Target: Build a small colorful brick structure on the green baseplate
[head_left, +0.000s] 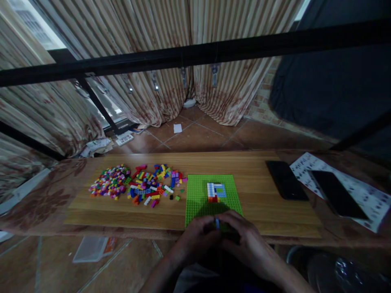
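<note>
A small blue brick [217,223] sits pinched between the fingertips of both hands, right at the near edge of the green baseplate [198,199]. The left hand [198,237] and the right hand [244,240] meet there, fingers curled in and touching each other around the brick, both grasping it. Just beyond the hands, on the baseplate, stands a small build of white, blue, red and orange bricks [215,192]. Farther out and to the left of the hands lies a spread of loose coloured bricks [137,185] on the wooden board [253,191]. Well to the right of the hands lie two dark phones, one [286,180] on the board and the other [337,194] on a printed sheet [369,199].
</note>
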